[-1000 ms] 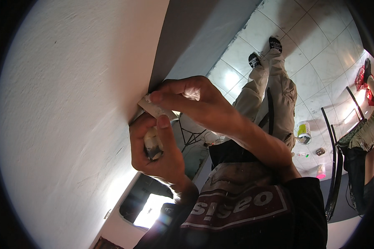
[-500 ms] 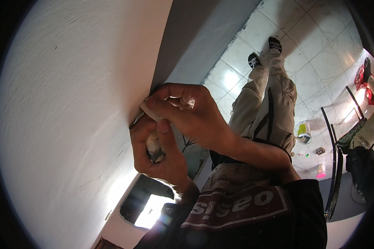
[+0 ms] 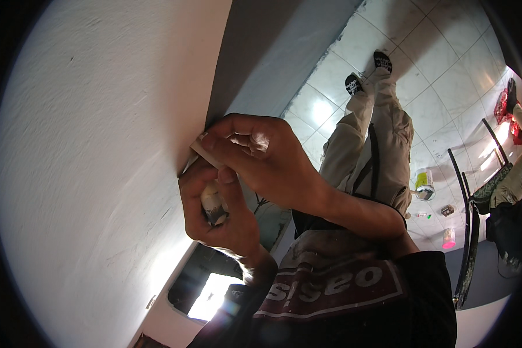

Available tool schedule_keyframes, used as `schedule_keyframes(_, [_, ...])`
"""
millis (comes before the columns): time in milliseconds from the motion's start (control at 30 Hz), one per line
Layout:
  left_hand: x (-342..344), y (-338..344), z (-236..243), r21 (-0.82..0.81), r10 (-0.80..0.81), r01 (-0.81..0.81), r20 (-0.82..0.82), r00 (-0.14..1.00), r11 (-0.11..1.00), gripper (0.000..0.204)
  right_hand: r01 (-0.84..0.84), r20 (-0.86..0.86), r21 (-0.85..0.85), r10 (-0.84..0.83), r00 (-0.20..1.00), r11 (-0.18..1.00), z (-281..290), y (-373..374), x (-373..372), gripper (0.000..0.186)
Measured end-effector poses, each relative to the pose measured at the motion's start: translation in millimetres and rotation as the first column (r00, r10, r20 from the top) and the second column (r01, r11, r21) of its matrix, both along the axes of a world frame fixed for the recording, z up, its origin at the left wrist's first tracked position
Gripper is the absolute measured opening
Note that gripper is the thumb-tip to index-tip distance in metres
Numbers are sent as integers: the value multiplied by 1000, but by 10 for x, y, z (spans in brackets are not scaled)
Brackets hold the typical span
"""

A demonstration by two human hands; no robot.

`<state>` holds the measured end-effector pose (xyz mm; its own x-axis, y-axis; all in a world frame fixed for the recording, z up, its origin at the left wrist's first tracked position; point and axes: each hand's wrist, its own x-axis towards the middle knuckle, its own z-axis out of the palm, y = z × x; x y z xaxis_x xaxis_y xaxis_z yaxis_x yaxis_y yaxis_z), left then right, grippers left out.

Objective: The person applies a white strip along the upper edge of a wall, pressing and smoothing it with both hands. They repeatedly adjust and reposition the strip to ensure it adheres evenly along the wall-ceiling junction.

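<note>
- Wall (image 3: 98,151): rough and white, it fills the left of the frame.
- Flat piece (image 3: 204,154): thin and pale, left of centre, seen nearly edge-on near the wall's right edge. It slants down to the right between the two hands; whether it touches the wall cannot be told.
- Pale thing (image 3: 212,200): left of centre, just below the flat piece, rounded, with a grey patch. Whether the two are one object cannot be told.
- Left hand (image 3: 238,223): left of centre, fingers curled around the pale thing, thumb raised to the flat piece's lower end.
- Opening (image 3: 211,296): lower left, dark, with a glaring bright patch.
- Right hand (image 3: 272,156): centre, above the left hand, thumb and index pinched on the flat piece's upper end, the other fingers bent inward.
- Grey surface (image 3: 267,52): upper middle, beside the wall.
- Shirt (image 3: 336,296): lower middle, dark, with a printed panel.
- Trousers (image 3: 348,148): beige, running up to dark shoes (image 3: 382,61) at upper right of centre.
- Can (image 3: 424,184): right, on the tiled floor (image 3: 441,87), above a pink cup (image 3: 448,238).
- Chair (image 3: 467,232): far right, dark-framed, with cloth (image 3: 496,188) over it.
</note>
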<state>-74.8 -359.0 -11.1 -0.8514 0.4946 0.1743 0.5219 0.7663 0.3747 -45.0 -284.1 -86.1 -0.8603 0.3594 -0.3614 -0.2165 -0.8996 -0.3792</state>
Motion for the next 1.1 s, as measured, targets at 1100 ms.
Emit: schedule_keyframes(1100, [-1, -22, -1, 124, -31, 15, 129, 991, 992, 14, 113, -15, 102, -112, 994, 988, -84, -58, 55, 22])
